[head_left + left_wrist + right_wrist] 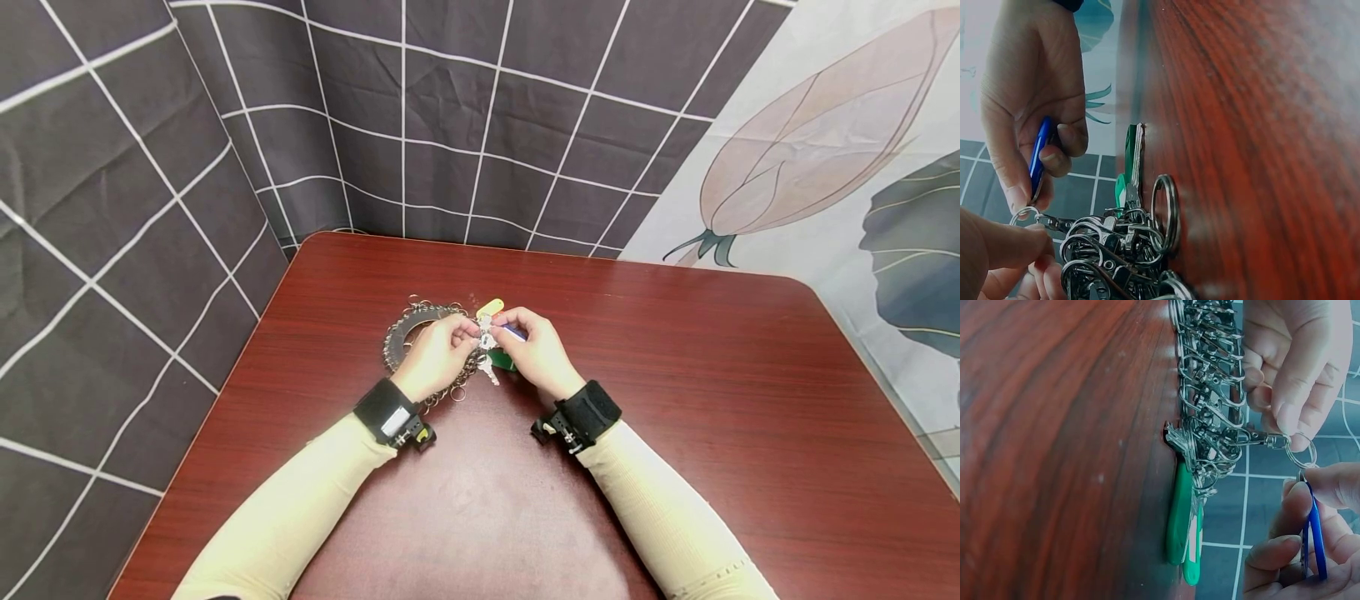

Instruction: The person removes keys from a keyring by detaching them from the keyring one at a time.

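Blue tag point(1317, 540) is pinched by right fingers point(1291, 506); left fingers point(1302, 381) pinch the nine-o'clock ring point(1314, 453). Joining them, maybe; next needs gentle twisting.

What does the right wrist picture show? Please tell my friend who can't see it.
The left hand pinches a small metal ring while the right hand holds a blue tag close by. Beside them is a crowded row of metal clips and rings, with two green tags at one end. A red-brown table fills the left side.
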A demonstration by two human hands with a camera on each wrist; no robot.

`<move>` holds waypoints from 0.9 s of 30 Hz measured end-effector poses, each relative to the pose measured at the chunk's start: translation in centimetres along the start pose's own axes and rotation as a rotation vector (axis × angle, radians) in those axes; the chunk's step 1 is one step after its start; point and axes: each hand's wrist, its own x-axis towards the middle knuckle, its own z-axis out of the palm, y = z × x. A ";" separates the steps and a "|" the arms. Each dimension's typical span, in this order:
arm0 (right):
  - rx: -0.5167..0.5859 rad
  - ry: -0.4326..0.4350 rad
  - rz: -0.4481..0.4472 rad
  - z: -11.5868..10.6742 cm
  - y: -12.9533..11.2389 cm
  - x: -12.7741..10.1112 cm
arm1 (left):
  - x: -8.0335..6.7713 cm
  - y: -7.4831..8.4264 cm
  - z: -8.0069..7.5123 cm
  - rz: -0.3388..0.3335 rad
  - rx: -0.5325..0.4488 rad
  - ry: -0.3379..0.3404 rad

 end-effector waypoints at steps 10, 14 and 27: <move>0.041 -0.060 0.014 0.0 -0.1 0.0 | -0.1 0.2 0.0 0.001 0.007 0.040; 0.059 -0.095 0.031 -0.1 -1.6 -0.4 | 0.0 0.0 0.0 -0.002 -0.031 0.061; 0.007 -0.115 0.029 -0.5 -4.6 -1.3 | 0.1 -0.3 0.1 0.006 -0.055 0.096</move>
